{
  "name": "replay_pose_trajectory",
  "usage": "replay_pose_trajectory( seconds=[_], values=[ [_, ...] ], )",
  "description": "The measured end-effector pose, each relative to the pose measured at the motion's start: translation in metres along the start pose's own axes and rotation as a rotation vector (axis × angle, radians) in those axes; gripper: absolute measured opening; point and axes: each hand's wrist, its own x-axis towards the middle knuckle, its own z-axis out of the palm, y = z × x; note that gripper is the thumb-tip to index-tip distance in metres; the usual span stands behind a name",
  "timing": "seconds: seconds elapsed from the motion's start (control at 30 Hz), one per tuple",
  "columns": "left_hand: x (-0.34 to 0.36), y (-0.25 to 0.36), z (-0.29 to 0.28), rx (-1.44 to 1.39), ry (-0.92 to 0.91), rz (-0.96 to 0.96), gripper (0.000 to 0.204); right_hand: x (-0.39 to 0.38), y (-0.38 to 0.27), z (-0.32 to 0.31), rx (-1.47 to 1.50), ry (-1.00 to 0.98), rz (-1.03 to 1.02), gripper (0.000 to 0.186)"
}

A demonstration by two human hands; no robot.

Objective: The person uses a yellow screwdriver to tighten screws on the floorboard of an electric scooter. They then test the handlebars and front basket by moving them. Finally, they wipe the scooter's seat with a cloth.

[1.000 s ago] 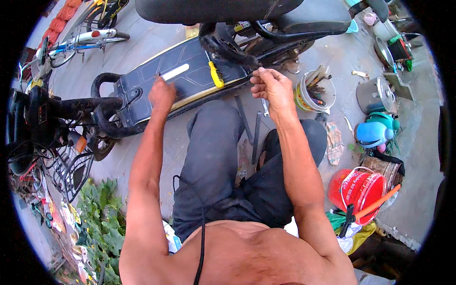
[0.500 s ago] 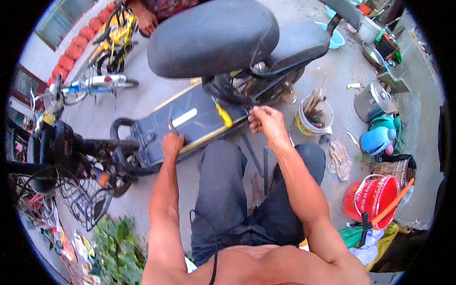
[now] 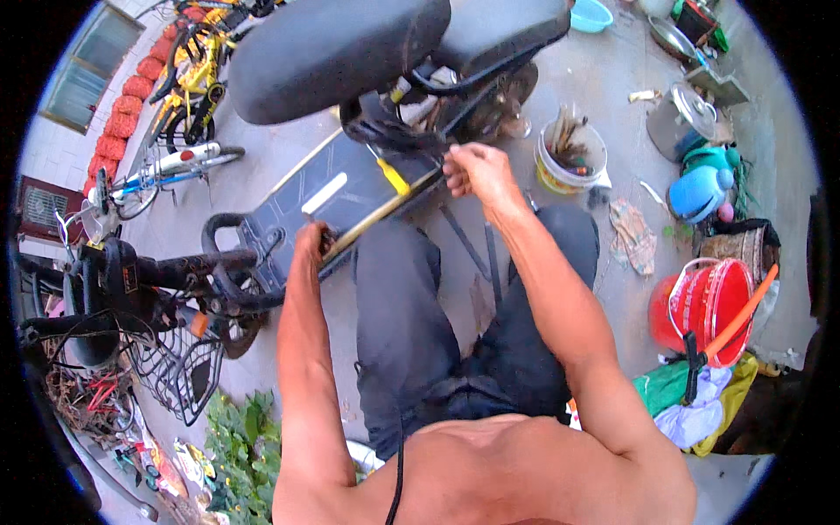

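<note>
Left hand (image 3: 312,241) drawn back from the white strip (image 3: 325,192) toward the footboard's near edge

Half a second ago its fingers reached the strip's left end; the whole view has shifted as well, and the red bucket (image 3: 700,311) sits higher at the right of the frame. Nearest are the bare torso (image 3: 534,468) at the bottom and, above it, the dark trousers (image 3: 398,306) with the knees apart. Left of centre, the left hand is at the near edge of the scooter's footboard (image 3: 363,199), its fingers curled in; whether it grips anything cannot be told. Slightly right of centre, the right hand (image 3: 477,175) is partly closed, fingers bent and thumb near their tips, just beside the black frame under the seat (image 3: 337,61); any small thing in it is hidden. A yellow-handled screwdriver (image 3: 396,180) lies on the footboard, between the two hands. Farther out, right of centre, a tub (image 3: 564,182) holds sticks, with a patterned cloth (image 3: 632,236) below it. At the upper right stands a lidded pot (image 3: 672,136); at the upper left, a blue-and-white bicycle (image 3: 175,166) and, beyond it, a yellow bicycle (image 3: 197,92).
</note>
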Motion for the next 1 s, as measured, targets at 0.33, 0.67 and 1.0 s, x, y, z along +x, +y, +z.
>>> replay_pose_trajectory(
  seconds=[0.33, 0.67, 1.0],
  values=[
    [0.013, 0.033, 0.05, -0.201, -0.135, 0.155, 0.012, 0.01, -0.002, 0.016, 0.031, -0.028, 0.024, 0.025],
    [0.028, 0.079, 0.163, -0.009, -0.027, 0.177, 0.026, 0.029, 0.002, 0.012, 0.0, -0.053, 0.026, 0.029],
    [0.065, 0.064, 0.16, 0.656, 0.224, 0.381, 0.058, 0.029, -0.002, 0.012, 0.011, -0.065, 0.01, 0.029]
  ],
)
